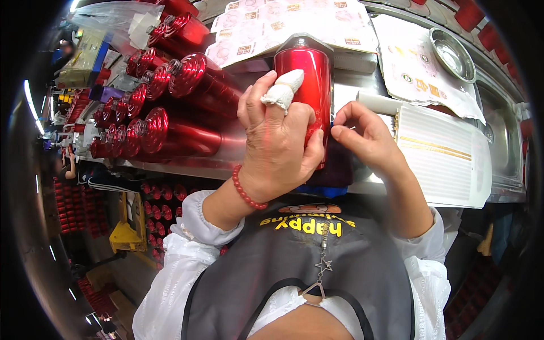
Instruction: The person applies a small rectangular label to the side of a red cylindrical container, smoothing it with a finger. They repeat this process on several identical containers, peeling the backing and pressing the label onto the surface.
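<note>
A glossy red bottle lies in front of me, its narrower dark end pointing away. My left hand is on its left side, thumb and fingers bent against the red surface. One finger of that hand has a white wrap, and a red bead bracelet circles the wrist. Just right of the bottle, my right hand is closed in a pinch, thumb against the fingers. A tiny pale bit shows at the fingertips, too small to name. The bottle's lower end is partly hidden by my left hand and dark cloth.
Several red bottles with flared ends lie at the left. White sheets with gold strips lie at the right, below a round metal bowl on printed paper. More printed paper covers the back. A metal sink is far right.
</note>
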Motion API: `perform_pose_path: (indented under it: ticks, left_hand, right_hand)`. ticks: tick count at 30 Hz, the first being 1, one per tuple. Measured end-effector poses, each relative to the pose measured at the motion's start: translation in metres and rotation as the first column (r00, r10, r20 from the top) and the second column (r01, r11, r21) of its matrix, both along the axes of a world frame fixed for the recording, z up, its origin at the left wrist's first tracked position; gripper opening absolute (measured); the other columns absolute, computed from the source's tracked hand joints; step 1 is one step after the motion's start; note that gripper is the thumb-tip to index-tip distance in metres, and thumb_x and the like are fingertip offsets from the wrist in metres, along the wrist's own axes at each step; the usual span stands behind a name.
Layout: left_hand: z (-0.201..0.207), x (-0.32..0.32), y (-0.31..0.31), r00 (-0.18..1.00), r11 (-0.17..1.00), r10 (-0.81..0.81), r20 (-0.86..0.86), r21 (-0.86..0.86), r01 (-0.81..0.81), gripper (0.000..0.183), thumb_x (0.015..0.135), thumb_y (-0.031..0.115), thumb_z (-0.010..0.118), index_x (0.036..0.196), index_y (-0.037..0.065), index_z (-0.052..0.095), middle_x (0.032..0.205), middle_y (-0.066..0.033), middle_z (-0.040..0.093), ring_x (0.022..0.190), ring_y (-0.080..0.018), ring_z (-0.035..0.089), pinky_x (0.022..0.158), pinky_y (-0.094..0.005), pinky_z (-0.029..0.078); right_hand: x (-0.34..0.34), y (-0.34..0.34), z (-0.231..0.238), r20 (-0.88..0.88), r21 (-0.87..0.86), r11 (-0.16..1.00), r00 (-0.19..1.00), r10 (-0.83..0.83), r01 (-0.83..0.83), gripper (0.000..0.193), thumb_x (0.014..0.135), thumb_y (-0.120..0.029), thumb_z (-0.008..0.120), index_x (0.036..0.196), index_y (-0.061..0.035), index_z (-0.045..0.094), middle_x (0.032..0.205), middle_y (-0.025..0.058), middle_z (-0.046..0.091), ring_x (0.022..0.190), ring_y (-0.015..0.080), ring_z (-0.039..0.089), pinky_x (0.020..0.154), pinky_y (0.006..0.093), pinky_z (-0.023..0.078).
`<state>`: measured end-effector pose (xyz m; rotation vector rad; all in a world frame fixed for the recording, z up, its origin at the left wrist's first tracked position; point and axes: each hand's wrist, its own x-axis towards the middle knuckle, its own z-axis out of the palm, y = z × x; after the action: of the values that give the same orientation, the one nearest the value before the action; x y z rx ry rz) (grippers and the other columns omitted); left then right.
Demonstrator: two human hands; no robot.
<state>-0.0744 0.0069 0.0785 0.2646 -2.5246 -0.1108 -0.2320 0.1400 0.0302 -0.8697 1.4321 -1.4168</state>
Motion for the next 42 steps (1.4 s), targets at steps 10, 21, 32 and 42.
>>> perform_pose_path:
  ticks: [10, 21, 32, 42]
  left_hand:
    - [0.004, 0.009, 0.0, 0.998, 0.987, -0.058, 0.009, 0.153, 0.056, 0.024, 0.076, 0.01, 0.074, 0.097, 0.005, 0.063, 0.139, -0.0253, 0.051, 0.136, -0.0463, 0.037, 0.112, -0.0549, 0.028]
    - [0.004, -0.007, 0.018, 0.997, 0.996, 0.073, 0.032, 0.048, -0.075, 0.029, 0.072, 0.015, 0.074, 0.094, 0.004, 0.06, 0.141, -0.0294, 0.042, 0.134, -0.0487, 0.034, 0.107, -0.0607, 0.028]
    - [0.006, 0.003, -0.001, 0.998, 0.948, 0.038, -0.058, 0.317, -0.017, 0.012, 0.084, 0.011, 0.07, 0.088, 0.003, 0.061, 0.136, -0.0273, 0.053, 0.124, -0.0396, 0.047, 0.106, -0.0526, 0.033]
    - [-0.031, 0.043, -0.027, 0.746, -0.301, 0.407, -0.527, 0.693, 0.655, 0.011, 0.102, 0.006, 0.053, 0.109, 0.002, 0.06, 0.133, -0.0173, 0.062, 0.123, -0.0282, 0.06, 0.109, -0.0437, 0.048]
  right_hand:
    - [0.008, -0.014, 0.011, -0.144, 0.028, 0.996, 0.987, -0.077, 0.082, 0.034, 0.085, -0.029, 0.08, 0.083, -0.0029, 0.057, 0.086, 0.005, 0.056, 0.073, 0.009, 0.053, 0.063, 0.0265, 0.047]
    - [0.002, -0.009, 0.003, -0.059, -0.044, 0.995, 0.994, -0.086, 0.084, 0.026, 0.092, -0.026, 0.074, 0.091, -0.0034, 0.062, 0.084, 0.0004, 0.062, 0.074, 0.0076, 0.053, 0.064, 0.0254, 0.046]
    - [-0.003, 0.005, 0.015, -0.064, -0.017, 0.997, 0.995, -0.078, 0.077, 0.018, 0.099, -0.022, 0.065, 0.1, -0.0049, 0.059, 0.089, -0.0054, 0.056, 0.079, 0.0018, 0.047, 0.068, 0.0201, 0.039]
    - [-0.002, 0.005, 0.024, -0.022, -0.061, 0.995, 0.996, -0.085, 0.083, 0.014, 0.1, -0.019, 0.064, 0.1, -0.0054, 0.06, 0.092, -0.0048, 0.055, 0.081, 0.0028, 0.046, 0.071, 0.0195, 0.038]
